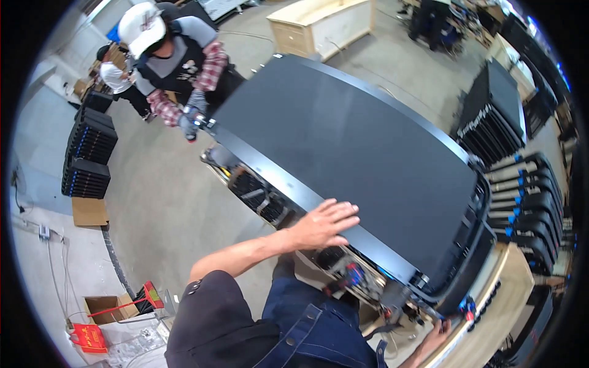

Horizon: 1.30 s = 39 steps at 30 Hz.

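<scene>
My left hand (322, 224) lies flat on the silver side rail (276, 179) of a treadmill, its fingers spread and reaching onto the dark running belt (343, 135). Down by the treadmill's near right corner, my right hand (435, 338) has its fingers curled in at the frame. What they hold is too small to make out. A red-and-blue tool (469, 308) stands at the bench edge close to that hand. Across the far left corner, a co-worker's gloved hands (193, 116) work at the rail's end with a small power tool.
A wooden bench (512, 279) supports the treadmill's right end. Black uprights (534, 202) stand racked behind it, and dark panels (494, 113) are stacked at the far right. A wooden crate (322, 27) sits beyond. On the left are black stacked parts (89, 147) and a red-handled dustpan (150, 295).
</scene>
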{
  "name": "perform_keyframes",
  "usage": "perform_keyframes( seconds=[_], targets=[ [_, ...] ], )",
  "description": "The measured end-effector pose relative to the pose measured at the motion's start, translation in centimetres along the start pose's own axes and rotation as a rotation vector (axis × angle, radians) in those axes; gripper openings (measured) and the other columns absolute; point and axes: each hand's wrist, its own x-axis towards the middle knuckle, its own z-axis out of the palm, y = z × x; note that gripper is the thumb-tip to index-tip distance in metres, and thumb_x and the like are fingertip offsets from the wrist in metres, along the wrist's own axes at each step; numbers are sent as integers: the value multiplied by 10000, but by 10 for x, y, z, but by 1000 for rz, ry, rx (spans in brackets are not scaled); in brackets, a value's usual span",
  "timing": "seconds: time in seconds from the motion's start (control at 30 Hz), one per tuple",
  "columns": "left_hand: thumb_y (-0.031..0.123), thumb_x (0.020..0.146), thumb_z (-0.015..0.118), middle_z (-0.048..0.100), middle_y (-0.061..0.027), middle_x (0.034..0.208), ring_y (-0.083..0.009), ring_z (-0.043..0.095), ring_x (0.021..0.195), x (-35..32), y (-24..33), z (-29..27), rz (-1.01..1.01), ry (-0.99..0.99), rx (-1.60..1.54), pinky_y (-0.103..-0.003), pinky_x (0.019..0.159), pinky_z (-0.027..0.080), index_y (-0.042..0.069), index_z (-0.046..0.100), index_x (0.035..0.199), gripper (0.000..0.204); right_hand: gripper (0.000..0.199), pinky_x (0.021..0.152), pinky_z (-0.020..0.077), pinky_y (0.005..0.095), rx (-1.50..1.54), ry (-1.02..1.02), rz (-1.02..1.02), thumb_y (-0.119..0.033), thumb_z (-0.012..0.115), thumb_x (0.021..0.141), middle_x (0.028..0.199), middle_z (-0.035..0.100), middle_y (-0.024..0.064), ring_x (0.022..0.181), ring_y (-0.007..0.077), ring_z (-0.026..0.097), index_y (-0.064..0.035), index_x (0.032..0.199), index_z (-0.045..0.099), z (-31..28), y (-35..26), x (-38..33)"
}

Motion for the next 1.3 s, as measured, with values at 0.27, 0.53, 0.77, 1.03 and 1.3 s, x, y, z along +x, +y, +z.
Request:
perform_keyframes(
  seconds=[0.27,0.53,0.77,1.03,1.3],
  targets=[
    [435,746,804,341,-88,1603,-264,293,1497,-101,-153,-81,-43,-105,135,-498,1225,219,101,328,1549,992,559,729,595,302,562,-790,432,-183,698,931,1104,690,186,837,214,711,-1,1412,477,143,-294,-194],
    [105,856,598,419,-136,1543,-304,426,1407,-131,-228,-78,28,163,396,-509,1163,338,66,413,1493,664,235,964,531,429,1467,-706,948,-221,756,901,1135,696,78,1111,256,633,-99,1090,687,312,-358,-224],
    [139,858,601,512,-221,1427,-433,524,1282,-155,-212,-133,237,156,385,-602,1026,450,78,518,1397,549,225,947,564,465,1482,-704,811,-185,727,912,1088,717,81,1077,263,657,-78,1103,680,249,-387,-250],
    [273,786,736,722,-97,1010,-235,704,868,-58,-106,-373,530,451,296,-343,740,583,144,714,1168,403,274,819,624,408,1549,-861,-265,-279,632,981,1177,656,150,1127,351,626,-77,1167,625,64,-463,-173],
    [596,716,759,652,-161,1009,-332,645,897,104,-141,-441,271,324,213,-377,818,503,25,617,1266,805,427,908,562,444,949,-1281,424,-316,534,1021,1248,653,201,1155,334,653,-46,1351,554,219,-464,-141]
  ],
)
